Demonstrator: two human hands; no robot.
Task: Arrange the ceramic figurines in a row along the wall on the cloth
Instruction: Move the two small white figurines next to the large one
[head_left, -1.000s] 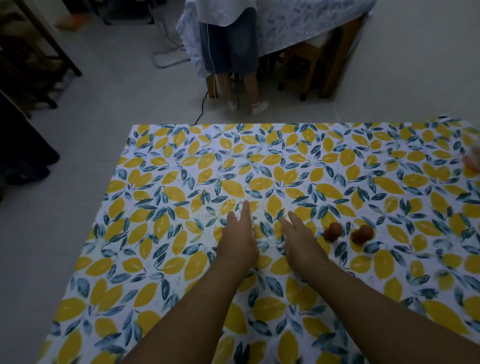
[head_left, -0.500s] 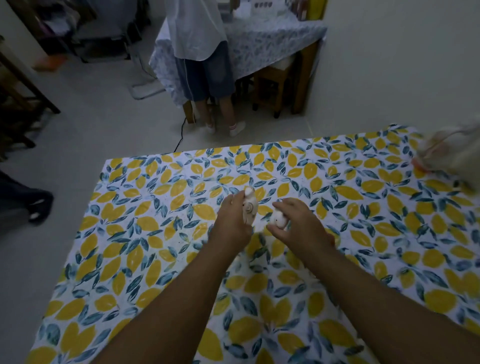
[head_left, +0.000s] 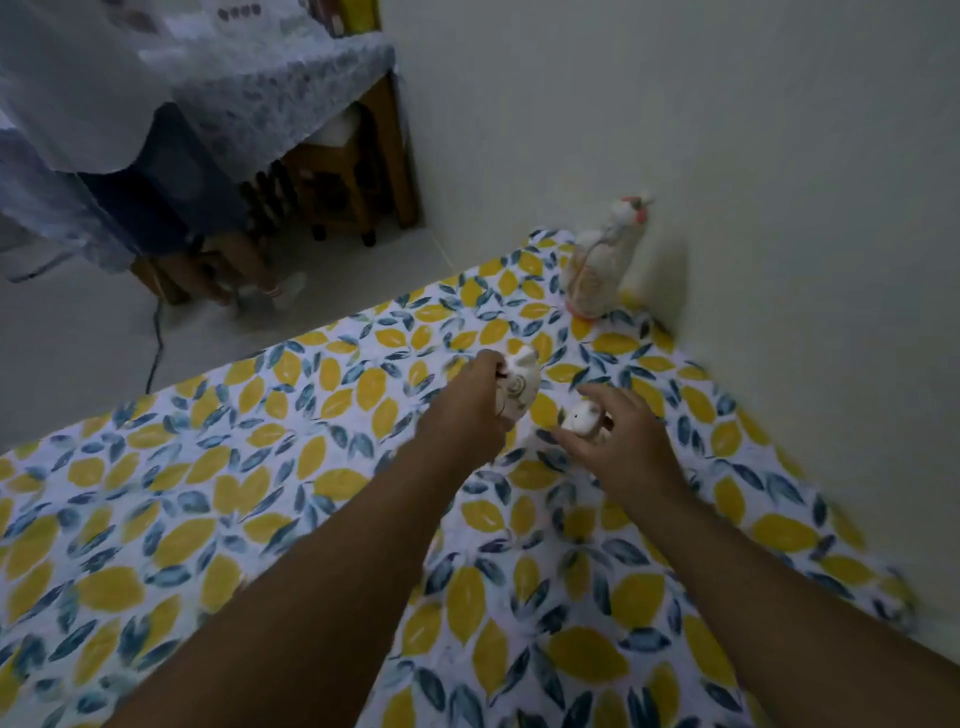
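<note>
A cloth (head_left: 322, 488) printed with yellow lemons and blue leaves covers the floor up to the pale wall (head_left: 779, 208) on the right. My left hand (head_left: 467, 410) is shut on a cream ceramic figurine (head_left: 519, 384) with a swirl pattern, held above the cloth. My right hand (head_left: 623, 441) grips a smaller white figurine (head_left: 582, 420) just to its right. A tall white figurine with orange marks (head_left: 602, 265) stands upright on the cloth's far corner, close against the wall. The view is blurred.
Another person's legs (head_left: 228, 270) stand at the far left beside a table draped in a patterned cover (head_left: 291, 88), with a wooden stool (head_left: 337, 176) under it. A black cable (head_left: 156, 343) runs over the grey floor past the cloth's far edge.
Both hands closed on figurines and lifted them off the cloth, then carried them right toward the wall. My view swung right, bringing the tall figurine at the wall into sight.
</note>
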